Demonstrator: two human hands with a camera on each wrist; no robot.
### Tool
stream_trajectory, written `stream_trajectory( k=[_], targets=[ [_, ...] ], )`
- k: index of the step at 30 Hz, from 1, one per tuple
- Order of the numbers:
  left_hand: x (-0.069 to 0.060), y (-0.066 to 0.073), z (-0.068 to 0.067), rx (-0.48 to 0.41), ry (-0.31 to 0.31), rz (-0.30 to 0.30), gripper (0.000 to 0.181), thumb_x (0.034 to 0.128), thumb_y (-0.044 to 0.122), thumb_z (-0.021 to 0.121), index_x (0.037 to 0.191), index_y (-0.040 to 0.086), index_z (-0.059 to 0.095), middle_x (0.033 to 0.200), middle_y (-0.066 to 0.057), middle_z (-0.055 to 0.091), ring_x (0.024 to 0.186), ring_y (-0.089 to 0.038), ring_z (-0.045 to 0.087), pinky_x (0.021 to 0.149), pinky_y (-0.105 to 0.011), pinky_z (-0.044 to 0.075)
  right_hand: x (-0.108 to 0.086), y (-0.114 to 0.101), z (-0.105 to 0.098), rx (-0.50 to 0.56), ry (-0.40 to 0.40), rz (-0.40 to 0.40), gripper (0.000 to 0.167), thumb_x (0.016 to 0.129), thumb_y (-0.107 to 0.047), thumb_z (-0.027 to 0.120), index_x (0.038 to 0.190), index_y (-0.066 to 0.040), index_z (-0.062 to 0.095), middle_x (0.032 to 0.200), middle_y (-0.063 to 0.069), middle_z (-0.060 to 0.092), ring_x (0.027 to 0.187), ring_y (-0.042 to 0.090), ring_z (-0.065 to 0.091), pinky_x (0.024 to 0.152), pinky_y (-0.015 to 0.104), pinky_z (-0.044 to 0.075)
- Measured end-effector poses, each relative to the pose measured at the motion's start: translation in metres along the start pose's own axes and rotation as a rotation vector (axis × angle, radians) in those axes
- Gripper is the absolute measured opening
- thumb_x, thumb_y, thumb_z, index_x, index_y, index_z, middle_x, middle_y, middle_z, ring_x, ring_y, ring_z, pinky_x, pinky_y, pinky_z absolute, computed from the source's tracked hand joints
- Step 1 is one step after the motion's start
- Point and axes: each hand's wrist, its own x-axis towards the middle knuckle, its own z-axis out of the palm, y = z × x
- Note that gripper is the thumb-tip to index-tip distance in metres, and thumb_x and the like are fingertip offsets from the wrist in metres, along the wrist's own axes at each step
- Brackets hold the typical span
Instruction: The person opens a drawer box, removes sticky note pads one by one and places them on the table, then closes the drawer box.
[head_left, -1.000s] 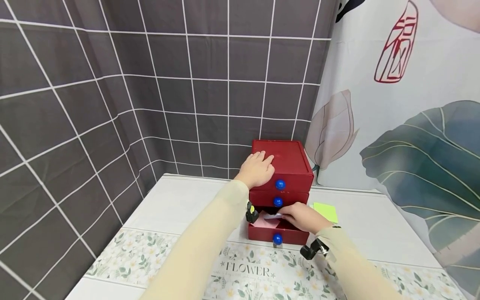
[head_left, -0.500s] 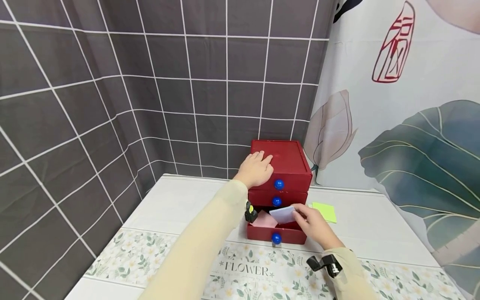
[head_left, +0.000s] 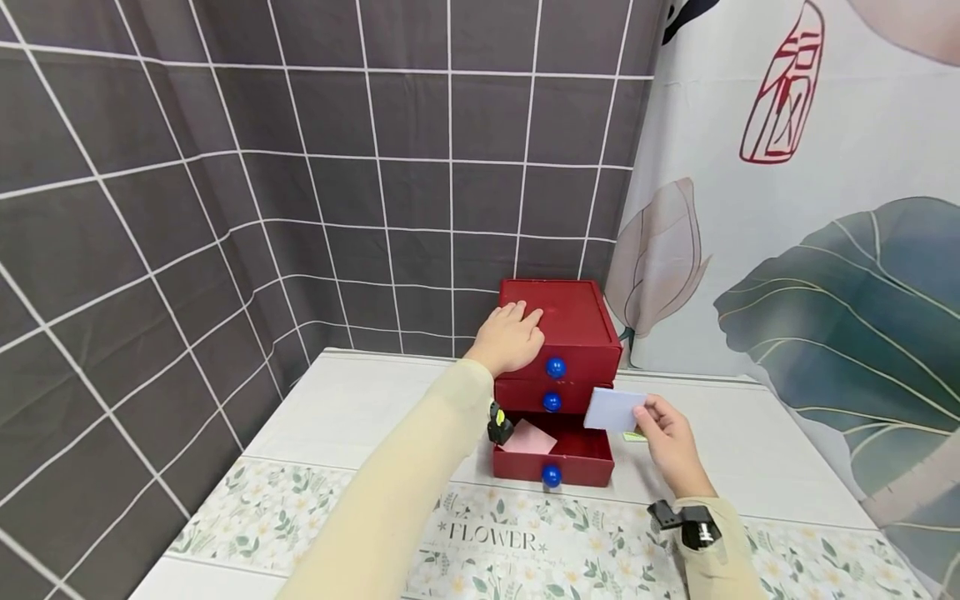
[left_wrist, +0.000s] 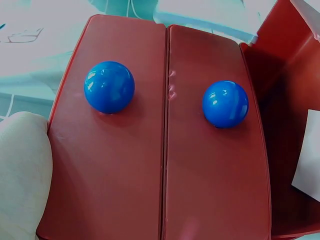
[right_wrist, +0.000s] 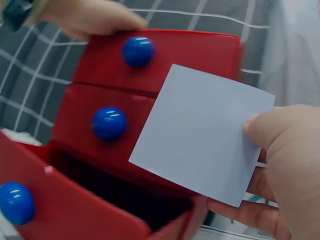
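Note:
A red drawer box (head_left: pixel 558 312) with blue knobs stands at the back of the table, its bottom drawer (head_left: pixel 585 472) pulled out. My left hand (head_left: pixel 510 337) rests flat on top of the box, at its left edge. My right hand (head_left: pixel 671 442) pinches a pale lilac sticky note pad (head_left: pixel 613 410) between thumb and fingers, in the air to the right of the drawer. In the right wrist view the square pad (right_wrist: pixel 205 135) shows its broad face. Inside the open drawer lies a pink paper square (head_left: pixel 529 438).
Behind the lilac pad, a yellow-green sticky note (head_left: pixel 634 437) lies on the table, mostly hidden. A floral strip (head_left: pixel 495 542) lettered FLOWER runs along the table front. Dark gridded cloth (head_left: pixel 390 192) hangs behind, and a leaf-patterned curtain (head_left: pixel 825 275) at the right.
My right hand has lifted the lilac pad out of the bottom drawer and carried it to the right. The left hand has stayed on top of the box.

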Motion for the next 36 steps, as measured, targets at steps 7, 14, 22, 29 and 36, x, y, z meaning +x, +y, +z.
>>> stream_trajectory(
  k=[7, 14, 22, 29, 36],
  targets=[
    [0.0, 0.0, -0.001, 0.01, -0.001, 0.005, 0.058, 0.1042, 0.038, 0.03, 0.159, 0.02, 0.036, 0.165, -0.011, 0.03, 0.152, -0.028, 0.025, 0.126, -0.039, 0.013, -0.003, 0.01, -0.02, 0.18, 0.172, 0.13, 0.016, 0.106, -0.013, 0.05, 0.109, 0.001, 0.057, 0.095, -0.013, 0.07, 0.087, -0.001, 0.066, 0.073, 0.014, 0.055],
    [0.001, 0.0, 0.001, 0.007, -0.004, 0.003, 0.057, 0.1046, 0.038, 0.03, 0.159, 0.02, 0.036, 0.164, -0.011, 0.03, 0.152, -0.028, 0.025, 0.126, -0.04, 0.014, -0.004, 0.022, -0.021, 0.24, 0.346, 0.293, 0.014, 0.106, -0.015, 0.051, 0.11, -0.004, 0.059, 0.092, -0.01, 0.068, 0.085, 0.003, 0.063, 0.064, 0.017, 0.052],
    [0.001, 0.0, 0.002, 0.013, 0.005, 0.002, 0.057, 0.1042, 0.038, 0.03, 0.159, 0.021, 0.037, 0.164, -0.01, 0.03, 0.152, -0.027, 0.025, 0.126, -0.039, 0.014, -0.003, 0.042, -0.021, 0.114, 0.426, 0.364, 0.036, 0.106, -0.016, 0.05, 0.132, 0.009, 0.051, 0.099, -0.004, 0.062, 0.086, -0.004, 0.063, 0.072, 0.015, 0.057],
    [0.002, -0.001, 0.002, 0.01, 0.004, 0.001, 0.057, 0.104, 0.037, 0.03, 0.159, 0.021, 0.037, 0.164, -0.01, 0.03, 0.152, -0.027, 0.025, 0.126, -0.039, 0.013, -0.004, 0.051, -0.022, -0.045, 0.461, 0.442, 0.047, 0.105, -0.018, 0.051, 0.139, 0.014, 0.049, 0.103, 0.01, 0.057, 0.075, -0.005, 0.058, 0.063, 0.013, 0.056],
    [0.002, -0.001, 0.001, 0.012, 0.003, -0.003, 0.057, 0.1047, 0.037, 0.029, 0.159, 0.02, 0.036, 0.165, -0.01, 0.03, 0.152, -0.028, 0.025, 0.126, -0.04, 0.013, -0.002, 0.054, -0.02, -0.12, 0.456, 0.482, 0.047, 0.103, -0.022, 0.056, 0.135, 0.012, 0.053, 0.097, 0.008, 0.061, 0.07, -0.001, 0.058, 0.058, 0.015, 0.055]
  ],
)
